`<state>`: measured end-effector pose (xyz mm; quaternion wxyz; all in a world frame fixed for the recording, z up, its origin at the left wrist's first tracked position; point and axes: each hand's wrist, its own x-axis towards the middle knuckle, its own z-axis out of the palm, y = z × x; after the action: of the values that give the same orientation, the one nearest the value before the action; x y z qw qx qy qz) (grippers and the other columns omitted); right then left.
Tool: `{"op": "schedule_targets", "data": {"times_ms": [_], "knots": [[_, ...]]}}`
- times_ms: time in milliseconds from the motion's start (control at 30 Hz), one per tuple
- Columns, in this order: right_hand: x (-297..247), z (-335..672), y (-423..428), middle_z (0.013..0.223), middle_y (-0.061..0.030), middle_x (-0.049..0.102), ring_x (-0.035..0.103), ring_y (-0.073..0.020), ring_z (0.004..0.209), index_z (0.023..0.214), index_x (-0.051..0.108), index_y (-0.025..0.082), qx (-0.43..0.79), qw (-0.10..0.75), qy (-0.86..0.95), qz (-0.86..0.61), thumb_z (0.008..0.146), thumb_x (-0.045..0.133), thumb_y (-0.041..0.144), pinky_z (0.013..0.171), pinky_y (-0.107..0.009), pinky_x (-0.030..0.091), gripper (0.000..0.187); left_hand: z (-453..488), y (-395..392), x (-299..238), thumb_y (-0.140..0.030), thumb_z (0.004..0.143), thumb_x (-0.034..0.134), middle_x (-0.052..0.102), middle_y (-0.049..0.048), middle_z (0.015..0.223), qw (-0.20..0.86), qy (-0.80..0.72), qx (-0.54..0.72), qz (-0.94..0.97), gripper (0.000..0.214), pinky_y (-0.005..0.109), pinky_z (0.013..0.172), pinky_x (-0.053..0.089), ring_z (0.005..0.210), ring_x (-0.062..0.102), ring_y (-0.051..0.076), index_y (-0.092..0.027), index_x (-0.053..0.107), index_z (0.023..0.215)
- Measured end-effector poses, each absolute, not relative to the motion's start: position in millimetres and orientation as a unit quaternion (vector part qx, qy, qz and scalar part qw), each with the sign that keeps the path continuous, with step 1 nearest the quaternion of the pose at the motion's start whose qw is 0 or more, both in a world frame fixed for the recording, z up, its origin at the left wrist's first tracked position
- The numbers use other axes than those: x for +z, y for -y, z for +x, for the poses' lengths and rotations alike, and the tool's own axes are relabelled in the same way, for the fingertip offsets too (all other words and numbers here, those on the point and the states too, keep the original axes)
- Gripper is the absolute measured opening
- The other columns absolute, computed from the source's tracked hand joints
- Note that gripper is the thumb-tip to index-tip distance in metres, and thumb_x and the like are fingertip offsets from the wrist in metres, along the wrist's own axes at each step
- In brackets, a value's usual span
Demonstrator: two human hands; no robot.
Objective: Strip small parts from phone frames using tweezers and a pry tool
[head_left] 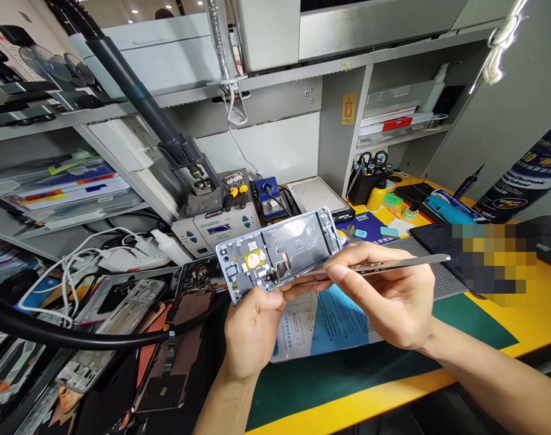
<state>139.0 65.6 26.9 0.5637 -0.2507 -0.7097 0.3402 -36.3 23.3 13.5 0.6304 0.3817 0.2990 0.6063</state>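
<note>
My left hand (252, 323) grips an opened phone frame (280, 251) from below, holding it up over the bench with its inner side toward me. A yellow round part and small boards show near the frame's left end. My right hand (388, 296) pinches metal tweezers (393, 264), whose tips reach the frame's lower edge near the middle. The tweezers' back end points right.
A green mat (348, 368) on the yellow bench (542, 302) carries a blue-and-white sheet (321, 320). Several dismantled phones (121, 326) and a black hose (53, 338) lie left. A soldering station (216, 220), a pen holder (364, 181) and shelves stand behind.
</note>
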Motion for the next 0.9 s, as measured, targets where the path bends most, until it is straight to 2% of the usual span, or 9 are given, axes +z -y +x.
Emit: {"op": "schedule_targets", "data": {"times_ms": [167, 300, 367, 533, 900], "knots": [[27.9, 139.2, -64.7, 0.075, -0.0009, 0.078, 0.072, -0.0178, 0.064, 0.089, 0.075, 0.024, 0.331, 0.575, 0.708, -0.243, 0.092, 0.066, 0.011, 0.058, -0.030, 0.057, 0.016, -35.8, -22.1, 15.1, -0.020, 0.078, 0.047, 0.080, 0.0139, 0.108, 0.644, -0.288, 0.596, 0.384, 0.046, 0.060, 0.111, 0.044, 0.118, 0.066, 0.039, -0.009, 0.080, 0.107], [28.3, 139.1, -65.7, 0.075, -0.0007, 0.078, 0.072, -0.0182, 0.064, 0.088, 0.075, 0.024, 0.332, 0.572, 0.711, -0.240, 0.092, 0.067, 0.011, 0.059, -0.030, 0.057, 0.016, -35.2, -22.7, 15.0, -0.020, 0.077, 0.048, 0.080, 0.0134, 0.104, 0.649, -0.287, 0.593, 0.381, 0.040, 0.059, 0.111, 0.044, 0.124, 0.063, 0.040, -0.011, 0.081, 0.097], [28.0, 139.1, -66.2, 0.076, -0.0005, 0.078, 0.073, -0.0179, 0.065, 0.088, 0.075, 0.024, 0.338, 0.567, 0.713, -0.238, 0.092, 0.067, 0.010, 0.060, -0.029, 0.057, 0.016, -35.2, -23.1, 15.0, -0.020, 0.077, 0.048, 0.080, 0.0122, 0.102, 0.643, -0.282, 0.601, 0.382, 0.039, 0.059, 0.111, 0.045, 0.123, 0.063, 0.040, -0.012, 0.082, 0.095], [27.7, 138.8, -66.4, 0.077, -0.0003, 0.078, 0.073, -0.0171, 0.066, 0.089, 0.075, 0.024, 0.345, 0.572, 0.706, -0.236, 0.092, 0.067, 0.010, 0.060, -0.029, 0.058, 0.017, -35.9, -22.5, 16.0, -0.018, 0.077, 0.048, 0.080, 0.0126, 0.104, 0.642, -0.284, 0.599, 0.384, 0.044, 0.058, 0.111, 0.046, 0.112, 0.069, 0.037, -0.009, 0.081, 0.105], [29.3, 139.5, -66.0, 0.076, -0.0013, 0.078, 0.073, -0.0185, 0.065, 0.088, 0.075, 0.024, 0.342, 0.573, 0.705, -0.240, 0.092, 0.067, 0.011, 0.059, -0.029, 0.058, 0.016, -36.8, -21.9, 12.1, -0.017, 0.078, 0.048, 0.081, 0.0090, 0.106, 0.638, -0.277, 0.610, 0.379, 0.043, 0.054, 0.109, 0.049, 0.112, 0.070, 0.034, -0.014, 0.081, 0.105]]}}
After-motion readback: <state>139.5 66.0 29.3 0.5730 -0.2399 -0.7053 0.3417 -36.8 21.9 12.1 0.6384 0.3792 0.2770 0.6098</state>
